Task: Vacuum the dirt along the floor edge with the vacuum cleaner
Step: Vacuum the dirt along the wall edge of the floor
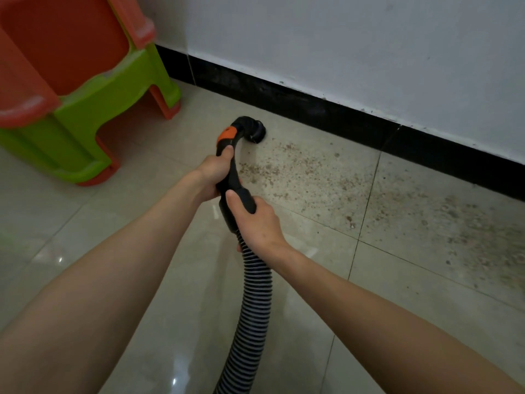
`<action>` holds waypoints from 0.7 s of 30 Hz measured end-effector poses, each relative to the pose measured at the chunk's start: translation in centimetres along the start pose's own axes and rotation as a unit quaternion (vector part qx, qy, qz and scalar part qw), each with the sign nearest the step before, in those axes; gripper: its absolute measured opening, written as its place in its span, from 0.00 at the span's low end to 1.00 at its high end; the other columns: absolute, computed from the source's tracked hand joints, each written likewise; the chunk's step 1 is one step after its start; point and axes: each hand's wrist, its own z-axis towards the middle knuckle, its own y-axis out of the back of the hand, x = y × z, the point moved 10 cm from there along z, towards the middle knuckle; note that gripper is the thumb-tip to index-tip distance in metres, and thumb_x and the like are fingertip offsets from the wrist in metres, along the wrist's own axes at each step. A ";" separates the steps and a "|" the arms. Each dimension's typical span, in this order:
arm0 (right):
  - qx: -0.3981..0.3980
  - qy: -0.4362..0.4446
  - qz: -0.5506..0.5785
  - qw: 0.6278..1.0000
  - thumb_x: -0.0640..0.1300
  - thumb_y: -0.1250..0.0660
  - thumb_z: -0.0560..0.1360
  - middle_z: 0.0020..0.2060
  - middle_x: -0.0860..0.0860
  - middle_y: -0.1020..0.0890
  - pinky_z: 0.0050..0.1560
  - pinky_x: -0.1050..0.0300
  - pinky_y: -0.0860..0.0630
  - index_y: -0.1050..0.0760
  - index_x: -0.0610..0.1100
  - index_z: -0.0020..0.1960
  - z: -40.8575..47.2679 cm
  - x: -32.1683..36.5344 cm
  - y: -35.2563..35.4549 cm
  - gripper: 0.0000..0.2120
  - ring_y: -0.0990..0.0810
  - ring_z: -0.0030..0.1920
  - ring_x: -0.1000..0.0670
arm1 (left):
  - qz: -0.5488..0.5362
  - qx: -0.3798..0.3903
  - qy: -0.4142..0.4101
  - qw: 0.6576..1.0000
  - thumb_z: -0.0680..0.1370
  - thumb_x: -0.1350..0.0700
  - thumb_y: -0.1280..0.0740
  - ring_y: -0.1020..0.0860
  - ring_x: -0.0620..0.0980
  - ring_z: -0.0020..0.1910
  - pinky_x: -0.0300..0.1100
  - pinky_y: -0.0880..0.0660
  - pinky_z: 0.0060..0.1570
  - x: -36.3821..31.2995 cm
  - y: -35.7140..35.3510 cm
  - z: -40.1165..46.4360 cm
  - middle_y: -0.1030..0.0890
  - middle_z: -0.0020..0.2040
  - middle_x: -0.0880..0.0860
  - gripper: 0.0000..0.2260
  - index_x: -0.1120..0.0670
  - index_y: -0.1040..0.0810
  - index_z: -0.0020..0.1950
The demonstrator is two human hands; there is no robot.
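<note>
Fingers (227, 151) of the left hand (213, 173) curl round the vacuum handle (231, 166); the right hand (252, 220) grips the cuff above the ribbed hose (255, 282); the nozzle (255, 132) sits on the floor (99, 237) near the black skirting (312, 106), at the dirt's (326, 172) left end. Sweeping rightward along the edge, mouth kept low, would likely serve best; the nozzle's opening is hidden, and the vacuum body is out of frame.

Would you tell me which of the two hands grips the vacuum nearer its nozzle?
The left hand: it grips the black handle just below the orange button, closer to the nozzle. The right hand holds farther back, where the ribbed hose joins.
</note>
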 end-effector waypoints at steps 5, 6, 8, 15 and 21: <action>-0.043 -0.020 0.027 0.999 0.66 0.39 0.74 0.39 0.52 0.22 0.40 0.48 0.17 0.29 0.53 0.45 -1.0 -1.3 2.8 0.17 0.19 0.35 0.51 | 0.025 0.046 -0.014 0.999 0.82 0.44 0.45 0.26 0.51 0.35 0.44 0.27 0.39 -0.5 -4.3 -0.7 0.26 0.37 0.54 0.19 0.60 0.29 0.50; -0.051 -0.021 0.037 0.998 0.66 0.38 0.74 0.38 0.52 0.22 0.35 0.52 0.18 0.29 0.52 0.46 -1.3 -1.4 3.3 0.17 0.20 0.32 0.53 | 0.024 0.054 -0.016 0.998 0.82 0.45 0.45 0.26 0.51 0.35 0.45 0.26 0.41 -0.5 -5.1 -0.9 0.25 0.37 0.55 0.19 0.60 0.29 0.49; -0.069 -0.022 0.052 0.996 0.65 0.38 0.75 0.37 0.51 0.23 0.31 0.55 0.20 0.29 0.52 0.46 -1.9 -1.8 4.4 0.16 0.21 0.28 0.54 | 0.032 0.070 -0.019 0.997 0.82 0.45 0.45 0.26 0.52 0.35 0.45 0.26 0.43 -0.5 -6.7 -1.3 0.25 0.37 0.55 0.19 0.61 0.29 0.49; -0.111 -0.029 0.071 0.991 0.64 0.37 0.75 0.37 0.52 0.22 0.38 0.46 0.17 0.29 0.52 0.45 -2.6 -2.8 5.7 0.16 0.20 0.33 0.50 | 0.054 0.097 -0.036 0.993 0.82 0.45 0.45 0.26 0.51 0.36 0.45 0.27 0.43 -0.7 -9.2 -1.8 0.26 0.38 0.55 0.18 0.60 0.28 0.47; -0.063 -0.016 0.053 0.996 0.63 0.36 0.75 0.36 0.51 0.22 0.28 0.54 0.20 0.27 0.51 0.45 -1.0 -2.4 3.3 0.15 0.22 0.28 0.55 | 0.039 0.031 -0.045 0.998 0.82 0.44 0.45 0.25 0.52 0.35 0.44 0.26 0.37 -0.1 -5.5 -0.5 0.25 0.38 0.56 0.20 0.61 0.28 0.54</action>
